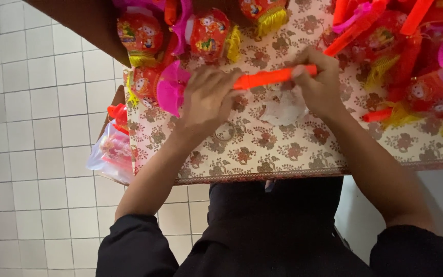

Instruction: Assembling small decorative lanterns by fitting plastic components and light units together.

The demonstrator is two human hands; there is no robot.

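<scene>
Black top, sleeves pushed up past elbows; forearms, hands bare.

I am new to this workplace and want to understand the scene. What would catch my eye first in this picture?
First, the bright orange stick held level between the left hand and the right hand, above the middle of the flower-patterned tablecloth. Next, heaps of red toy lanterns with yellow tassels fill the table's far edge and right side. A clear plastic bag hangs off the table's left edge.
</scene>
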